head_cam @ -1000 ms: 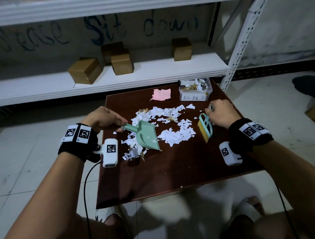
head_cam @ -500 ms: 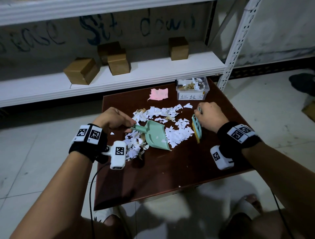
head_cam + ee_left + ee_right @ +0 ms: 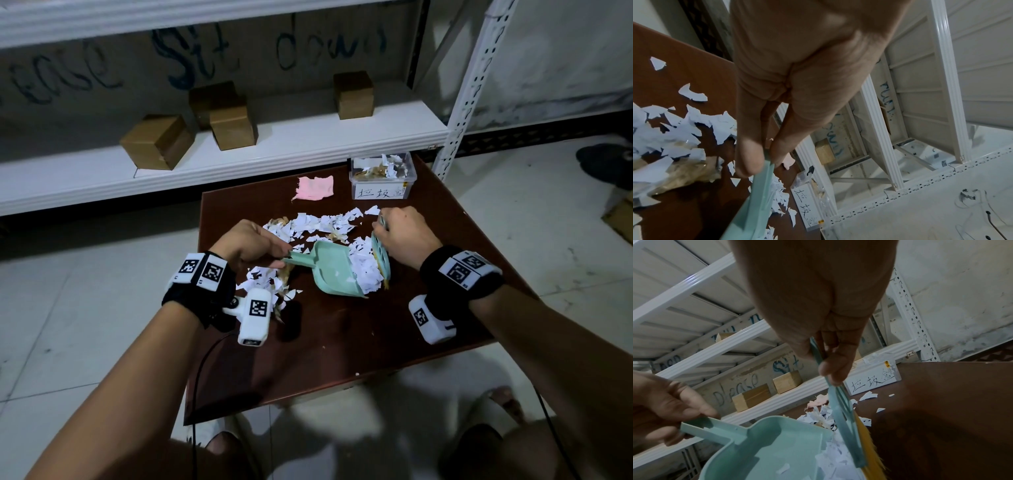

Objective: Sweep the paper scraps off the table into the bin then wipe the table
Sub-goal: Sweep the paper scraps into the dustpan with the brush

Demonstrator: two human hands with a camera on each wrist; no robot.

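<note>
My left hand (image 3: 251,245) grips the handle of a mint-green dustpan (image 3: 334,270) lying on the dark brown table (image 3: 342,335). My right hand (image 3: 404,234) grips a small green brush (image 3: 381,255) with yellow bristles (image 3: 869,449), pressed against the dustpan's mouth. A heap of white paper scraps (image 3: 364,269) sits in that mouth between brush and pan. More scraps (image 3: 315,224) lie behind the pan, and another patch (image 3: 263,281) lies by my left wrist. The clear plastic bin (image 3: 382,176) with a handwritten label stands at the table's back right. A pink cloth (image 3: 315,188) lies left of it.
A white metal shelf (image 3: 239,150) runs behind the table and carries several brown cardboard boxes (image 3: 157,142). Its upright post (image 3: 469,89) stands just right of the bin. Pale floor tiles (image 3: 548,212) surround the table. My knees and feet show below the table's front edge.
My right hand has swept the brush leftward, pushing the right-hand pile of scraps into the dustpan. My left hand has slid the pan right to meet it.
</note>
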